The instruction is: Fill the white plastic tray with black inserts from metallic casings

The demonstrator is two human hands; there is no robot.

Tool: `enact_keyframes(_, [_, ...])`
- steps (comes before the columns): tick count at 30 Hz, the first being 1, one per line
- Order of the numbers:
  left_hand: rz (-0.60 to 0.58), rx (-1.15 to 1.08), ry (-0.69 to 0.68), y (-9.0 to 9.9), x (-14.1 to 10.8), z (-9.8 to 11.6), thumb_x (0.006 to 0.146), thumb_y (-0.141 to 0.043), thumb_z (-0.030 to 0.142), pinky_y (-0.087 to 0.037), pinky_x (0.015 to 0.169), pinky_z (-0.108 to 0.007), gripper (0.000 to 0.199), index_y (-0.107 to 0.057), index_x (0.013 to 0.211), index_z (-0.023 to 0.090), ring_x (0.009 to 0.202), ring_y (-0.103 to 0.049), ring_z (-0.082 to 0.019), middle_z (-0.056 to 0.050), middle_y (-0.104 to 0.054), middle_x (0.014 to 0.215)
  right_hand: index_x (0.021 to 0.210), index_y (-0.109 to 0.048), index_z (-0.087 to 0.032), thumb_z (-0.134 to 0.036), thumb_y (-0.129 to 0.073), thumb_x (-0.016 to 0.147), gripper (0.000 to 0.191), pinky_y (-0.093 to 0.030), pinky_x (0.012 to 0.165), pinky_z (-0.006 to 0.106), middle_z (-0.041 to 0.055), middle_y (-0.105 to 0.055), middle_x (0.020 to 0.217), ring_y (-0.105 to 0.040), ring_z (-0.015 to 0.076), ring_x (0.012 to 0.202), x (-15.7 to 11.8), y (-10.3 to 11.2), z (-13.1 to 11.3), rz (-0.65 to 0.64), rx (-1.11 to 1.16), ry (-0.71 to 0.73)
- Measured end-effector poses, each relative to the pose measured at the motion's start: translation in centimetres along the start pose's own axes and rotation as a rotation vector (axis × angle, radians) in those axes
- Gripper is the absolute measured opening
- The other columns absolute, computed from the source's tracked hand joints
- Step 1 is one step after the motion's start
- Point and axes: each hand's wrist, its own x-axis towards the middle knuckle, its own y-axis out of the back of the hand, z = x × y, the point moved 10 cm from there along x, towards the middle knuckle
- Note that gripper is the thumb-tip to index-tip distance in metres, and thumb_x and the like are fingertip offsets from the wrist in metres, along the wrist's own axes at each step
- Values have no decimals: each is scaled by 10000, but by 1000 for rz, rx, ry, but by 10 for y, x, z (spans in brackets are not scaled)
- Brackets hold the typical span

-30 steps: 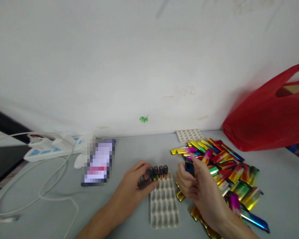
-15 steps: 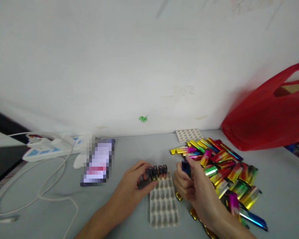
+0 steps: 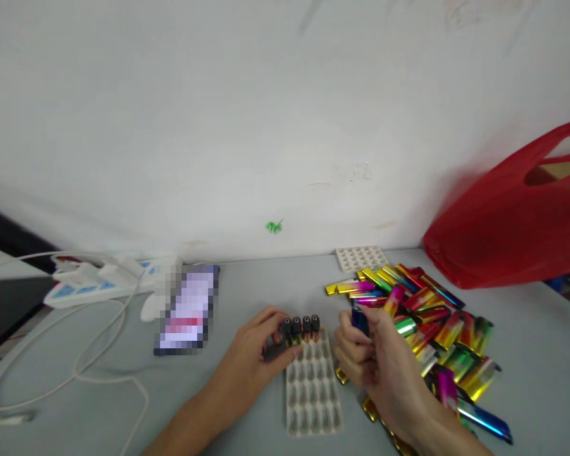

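A pale tray (image 3: 314, 394) with rows of oval pockets lies on the table. Several dark-topped lighters (image 3: 306, 326) stand in a row at its far end. My left hand (image 3: 261, 354) curls round the tray's far left corner, thumb and fingers at the leftmost upright lighter. Just right of the tray, my right hand (image 3: 373, 354) is closed round a dark blue lighter (image 3: 360, 319), its top end showing above the fingers. Shiny multicoloured lighters (image 3: 458, 361) lie in a loose pile beside and beyond my right hand.
A second pale tray (image 3: 361, 258) lies by the wall. At the right stands a red bag (image 3: 508, 221). On the left are a phone (image 3: 187, 310), a power strip (image 3: 99, 285) and a looping white cable (image 3: 78, 373).
My right thumb has shifted and bent, and the blue lighter has tilted and moved slightly right in my right hand. My left hand keeps its place at the upright lighters.
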Motion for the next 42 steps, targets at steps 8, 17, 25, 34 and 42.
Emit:
enact_keyframes(8, [-3,0,-3,1,0,1,1017,-738,281,-447,716,-294,110,-783,1101,225,847,-647,-207,-38,-701,1058,909,-638,-242,-812,-664,955,573,-228,479,261,-74,-404,638,-238,115,512,1,16,-15,163,-240,157])
enact_keyframes(17, [-7,6,-4,0,0,2,1012,-740,273,-444,721,-290,76,-761,1055,215,839,-629,-204,-20,-653,989,1089,-718,-283,-611,-617,1102,343,-454,996,353,30,-699,1091,-616,251,1098,-13,5,-38,195,-709,431])
enact_keyframes(25, [-4,-14,-4,1,0,2,1007,-737,291,-446,712,-289,83,-732,1046,218,830,-625,-202,-17,-649,996,1218,-709,-283,-530,-529,1151,313,-426,1076,431,72,-744,1281,-630,305,1218,-15,4,-43,247,-970,506])
enact_keyframes(34, [0,-5,-3,0,1,1,1003,-744,295,-441,719,-297,85,-717,1020,216,832,-622,-206,-12,-633,976,1324,-681,-315,-382,-486,1177,254,-387,1110,481,61,-743,1306,-607,318,1254,-25,-11,-44,215,-1248,651])
enact_keyframes(42, [-1,-8,4,1,1,1,1005,-739,294,-435,721,-301,83,-721,1030,216,837,-622,-209,-10,-636,974,1251,-674,-291,-354,-464,1180,231,-405,1042,462,64,-742,1229,-615,309,1175,-26,-16,-47,202,-1253,661])
